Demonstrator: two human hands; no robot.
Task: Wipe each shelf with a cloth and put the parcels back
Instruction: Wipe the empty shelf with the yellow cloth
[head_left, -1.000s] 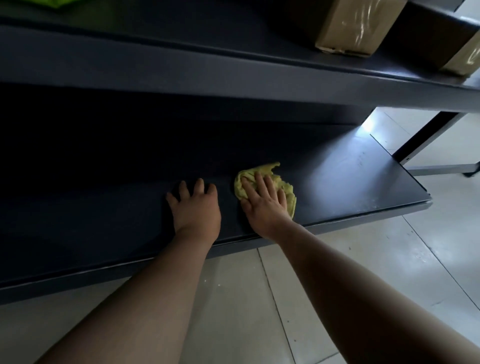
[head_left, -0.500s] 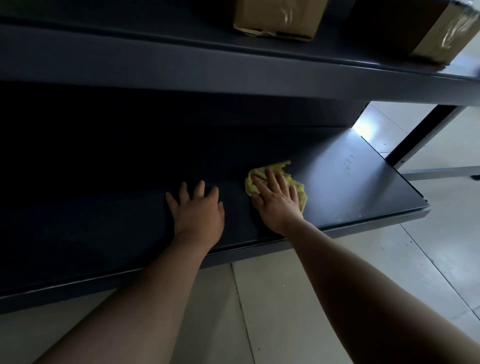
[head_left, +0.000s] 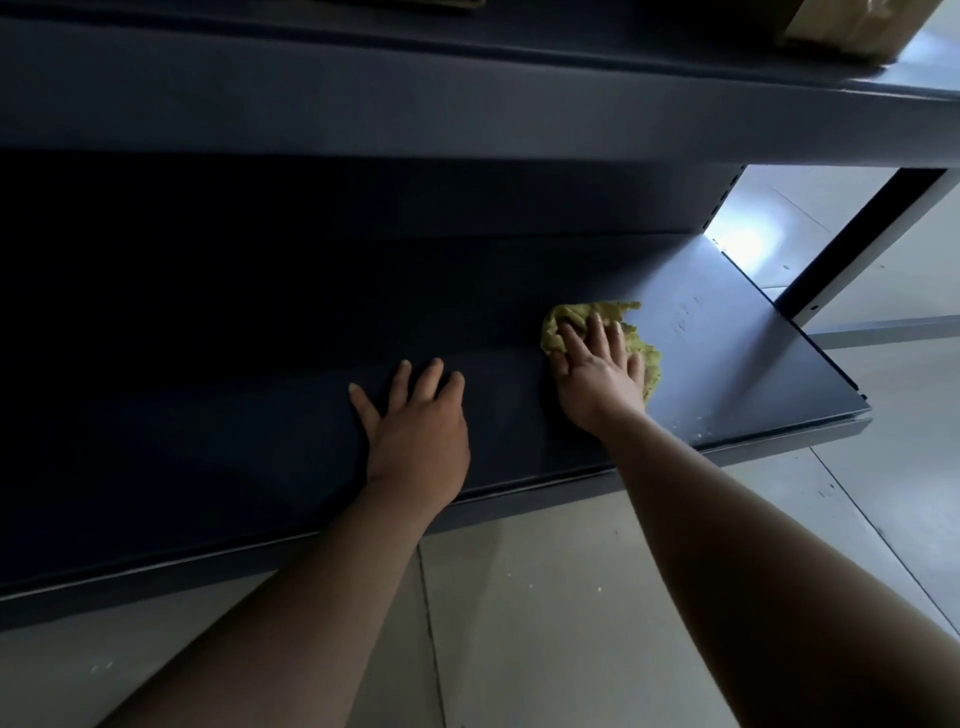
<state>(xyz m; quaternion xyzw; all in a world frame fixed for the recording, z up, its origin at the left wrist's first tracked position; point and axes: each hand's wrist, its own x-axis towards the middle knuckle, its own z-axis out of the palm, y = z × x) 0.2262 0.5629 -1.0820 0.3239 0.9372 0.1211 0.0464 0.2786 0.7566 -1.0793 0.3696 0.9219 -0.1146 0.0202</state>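
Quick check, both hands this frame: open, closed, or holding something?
Left hand: open, flat on the dark grey metal lower shelf.
Right hand: open, fingers pressing the crumpled yellow-green cloth onto that shelf.

Two bare forearms reach away from the viewer, the left from the near left and the right from the near right. Both are extended and nearly straight. The left hand (head_left: 415, 426) lies palm down, fingers straight and slightly spread, flat on the shelf (head_left: 727, 364). The right hand (head_left: 597, 379), a little farther away and to the right, is also palm down, with its fingers spread and lightly bent, pressing on a cloth (head_left: 652, 369). The two hands lie near each other without touching.
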